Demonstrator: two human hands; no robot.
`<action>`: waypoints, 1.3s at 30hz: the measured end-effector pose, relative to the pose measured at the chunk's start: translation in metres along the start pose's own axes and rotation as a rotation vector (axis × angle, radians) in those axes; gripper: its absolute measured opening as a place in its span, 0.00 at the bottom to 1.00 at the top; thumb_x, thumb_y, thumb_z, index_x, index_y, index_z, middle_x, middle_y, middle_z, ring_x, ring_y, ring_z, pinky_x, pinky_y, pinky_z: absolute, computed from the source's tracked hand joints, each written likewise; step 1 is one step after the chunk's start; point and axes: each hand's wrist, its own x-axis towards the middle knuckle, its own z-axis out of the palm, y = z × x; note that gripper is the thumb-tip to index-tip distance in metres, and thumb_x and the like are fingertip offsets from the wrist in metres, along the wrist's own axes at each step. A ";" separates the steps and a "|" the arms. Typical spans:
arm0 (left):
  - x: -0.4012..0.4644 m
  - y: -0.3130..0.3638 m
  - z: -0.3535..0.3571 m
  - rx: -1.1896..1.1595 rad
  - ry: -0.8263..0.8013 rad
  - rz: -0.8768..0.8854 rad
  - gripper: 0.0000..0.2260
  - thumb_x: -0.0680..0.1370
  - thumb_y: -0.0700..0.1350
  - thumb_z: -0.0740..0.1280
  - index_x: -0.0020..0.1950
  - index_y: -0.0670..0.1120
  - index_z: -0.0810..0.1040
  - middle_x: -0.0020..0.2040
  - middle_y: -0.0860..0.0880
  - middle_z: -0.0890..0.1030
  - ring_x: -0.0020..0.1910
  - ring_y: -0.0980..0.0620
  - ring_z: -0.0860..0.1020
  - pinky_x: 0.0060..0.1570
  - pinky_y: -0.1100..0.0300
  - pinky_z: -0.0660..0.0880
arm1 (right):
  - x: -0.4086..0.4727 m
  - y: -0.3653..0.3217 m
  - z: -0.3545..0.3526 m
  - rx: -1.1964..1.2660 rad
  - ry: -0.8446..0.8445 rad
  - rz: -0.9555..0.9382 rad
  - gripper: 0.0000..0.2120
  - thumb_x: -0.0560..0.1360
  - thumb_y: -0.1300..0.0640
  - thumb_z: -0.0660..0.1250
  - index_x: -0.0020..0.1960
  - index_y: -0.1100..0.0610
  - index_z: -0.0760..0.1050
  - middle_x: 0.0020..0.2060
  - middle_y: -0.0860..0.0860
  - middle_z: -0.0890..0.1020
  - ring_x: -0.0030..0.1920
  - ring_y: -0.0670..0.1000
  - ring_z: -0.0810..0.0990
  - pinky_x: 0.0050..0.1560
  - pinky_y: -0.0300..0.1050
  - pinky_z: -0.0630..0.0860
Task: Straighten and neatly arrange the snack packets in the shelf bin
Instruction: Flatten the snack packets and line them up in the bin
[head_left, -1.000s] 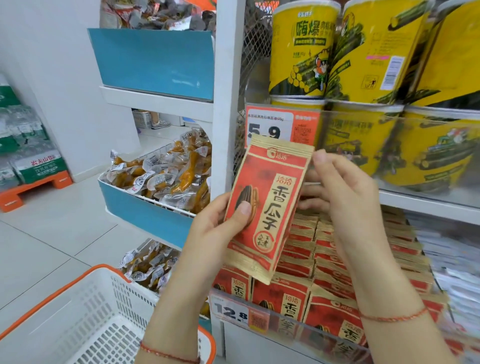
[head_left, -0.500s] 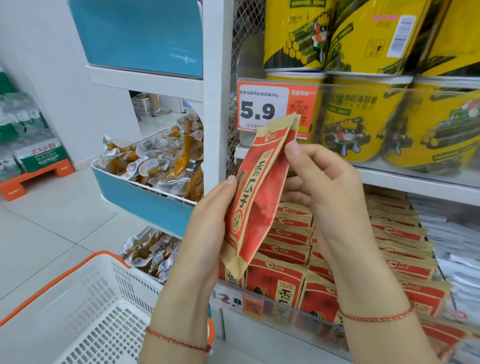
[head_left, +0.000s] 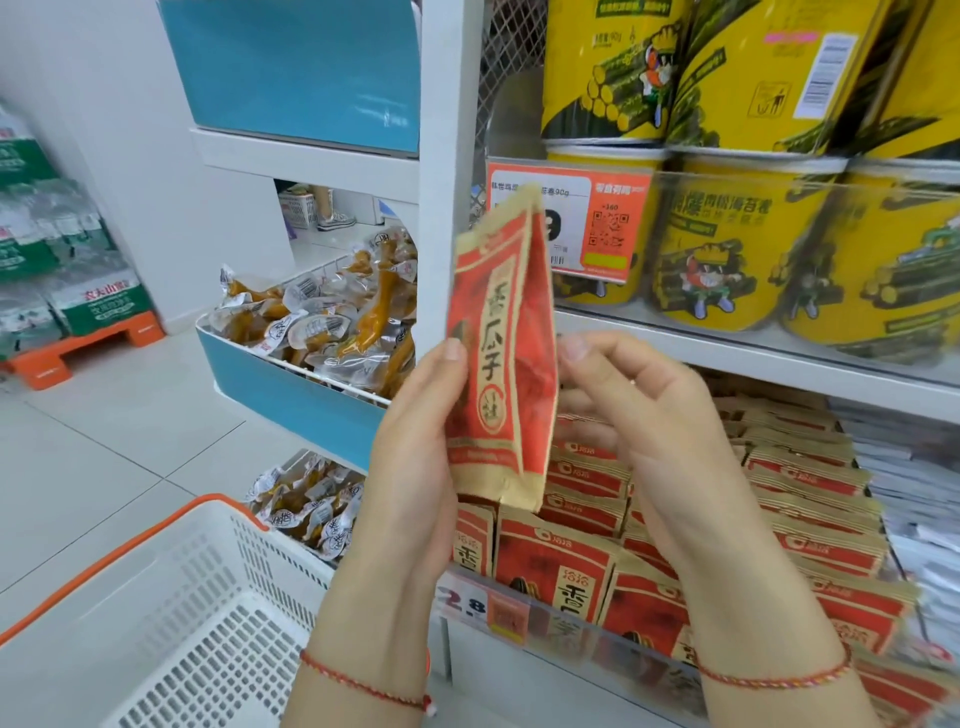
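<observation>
1. The red seed packet (head_left: 498, 364) now stands nearly edge-on to the camera; a second ago its printed face was turned fully toward it.
2. The left hand (head_left: 421, 441) has shifted from a thumb laid across the packet's front to the thumb pressed along its left edge.
3. The right hand (head_left: 644, 415) has slid down from the packet's top corner to its right side, fingers looser.

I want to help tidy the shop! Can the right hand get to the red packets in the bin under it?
Probably yes. The right hand hovers just above the rows of red packets, and nothing lies between them. Its fingers touch the raised packet, which the left hand grips, so it would let go first.
</observation>
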 end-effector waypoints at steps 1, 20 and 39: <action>0.001 -0.001 -0.001 -0.028 0.041 0.015 0.25 0.70 0.60 0.65 0.59 0.45 0.79 0.51 0.48 0.82 0.47 0.54 0.80 0.51 0.53 0.74 | -0.001 0.002 -0.001 -0.052 -0.051 0.024 0.12 0.69 0.48 0.67 0.45 0.55 0.81 0.38 0.51 0.85 0.37 0.47 0.83 0.39 0.41 0.80; 0.003 0.000 -0.006 -0.203 0.135 0.076 0.19 0.78 0.49 0.61 0.67 0.42 0.75 0.56 0.43 0.82 0.52 0.47 0.81 0.53 0.50 0.80 | -0.004 0.009 0.002 -0.137 -0.132 0.071 0.11 0.77 0.54 0.62 0.48 0.55 0.83 0.40 0.50 0.86 0.39 0.48 0.85 0.42 0.38 0.81; -0.004 0.004 -0.001 -0.184 -0.041 0.079 0.23 0.72 0.56 0.69 0.63 0.44 0.79 0.56 0.41 0.83 0.51 0.44 0.83 0.49 0.50 0.81 | -0.001 0.016 -0.001 0.053 -0.034 0.211 0.16 0.69 0.44 0.66 0.44 0.55 0.85 0.40 0.53 0.86 0.38 0.48 0.83 0.40 0.39 0.76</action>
